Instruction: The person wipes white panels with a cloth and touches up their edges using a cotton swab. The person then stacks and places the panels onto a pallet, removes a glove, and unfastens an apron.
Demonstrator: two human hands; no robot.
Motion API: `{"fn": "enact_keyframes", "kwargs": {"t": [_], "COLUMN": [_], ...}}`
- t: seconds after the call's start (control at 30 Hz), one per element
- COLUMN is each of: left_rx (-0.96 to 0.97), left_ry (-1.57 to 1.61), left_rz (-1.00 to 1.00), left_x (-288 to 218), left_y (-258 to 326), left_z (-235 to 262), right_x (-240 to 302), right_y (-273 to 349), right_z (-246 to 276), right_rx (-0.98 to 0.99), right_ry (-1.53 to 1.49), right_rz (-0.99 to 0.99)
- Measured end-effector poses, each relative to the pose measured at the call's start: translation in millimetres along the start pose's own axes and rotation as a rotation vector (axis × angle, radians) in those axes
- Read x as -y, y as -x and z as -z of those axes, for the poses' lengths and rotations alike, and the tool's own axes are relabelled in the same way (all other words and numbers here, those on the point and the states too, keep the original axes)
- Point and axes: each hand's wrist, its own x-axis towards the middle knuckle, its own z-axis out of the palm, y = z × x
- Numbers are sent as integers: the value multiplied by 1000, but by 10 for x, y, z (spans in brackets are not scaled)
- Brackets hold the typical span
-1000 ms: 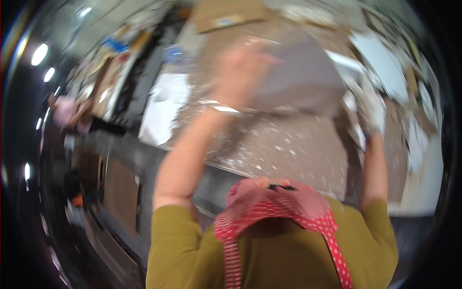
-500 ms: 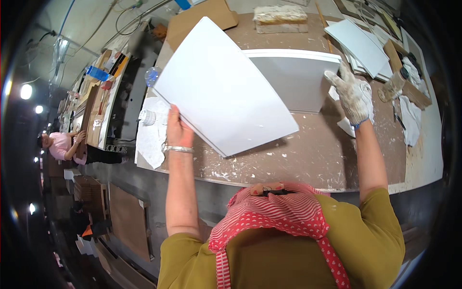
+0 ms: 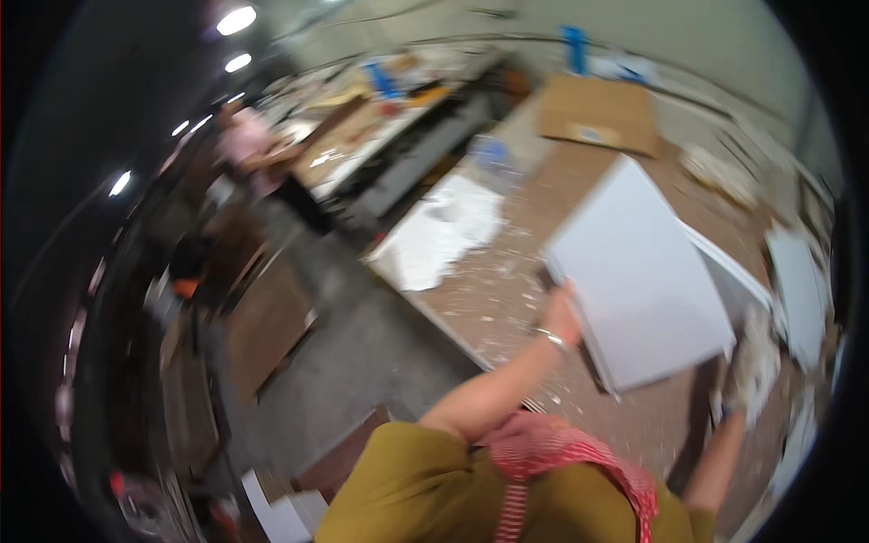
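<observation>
My bare left hand (image 3: 563, 312), with a silver bracelet at the wrist, grips the left edge of a large white panel (image 3: 638, 281). The panel is tilted above the brown worktable (image 3: 516, 303). Partly behind it, a second panel (image 3: 731, 267) shows a white edge and a grey face. My right hand (image 3: 753, 362), in a pale, stained work glove, is beside the near right ends of both panels. Motion smears its fingers, so its hold cannot be made out.
A white cloth (image 3: 444, 231) and a clear plastic bottle (image 3: 496, 156) lie at the table's left side. Cardboard (image 3: 597, 113) is at the back, and white boards (image 3: 797, 290) lie on the right. Another person (image 3: 249, 149) stands at a bench, far left.
The whole view has swung left, so the table and panels now appear further right and turned. My left hand still holds the white panel; my gloved right hand is now blurred.
</observation>
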Motion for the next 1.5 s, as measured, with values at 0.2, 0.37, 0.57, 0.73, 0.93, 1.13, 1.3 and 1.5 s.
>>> {"fn": "enact_keyframes", "kwargs": {"t": [0.2, 0.37, 0.57, 0.73, 0.93, 1.13, 1.3, 1.5], "left_rx": [-178, -25, -51, -21, -110, 883, 1450, 1458], "left_ry": [-70, -55, -133, -195, -715, -1298, -1755, -1818], "left_rz": [-42, 19, 85, 140, 193, -397, -522, -683], "left_x": [168, 246, 496, 616, 61, 379, 860, 657], "left_y": [262, 182, 172, 153, 639, 785, 738, 967], "left_z": [-414, -273, -424, -353, -301, -1301, -1058, -1187], "right_x": [-1782, -412, -551, -406, -462, -274, -485, -672], "right_y": [-321, -136, -226, -121, -159, -69, -51, 4], "right_z": [507, -274, -124, -162, -156, 21, -9, 96], "right_rx": [153, 94, 53, 19, 51, 110, 205, 39], "right_ry": [123, -101, -212, -367, -287, -137, 65, 438], "right_rz": [23, 164, 135, 8, -18, 60, 321, 784]}}
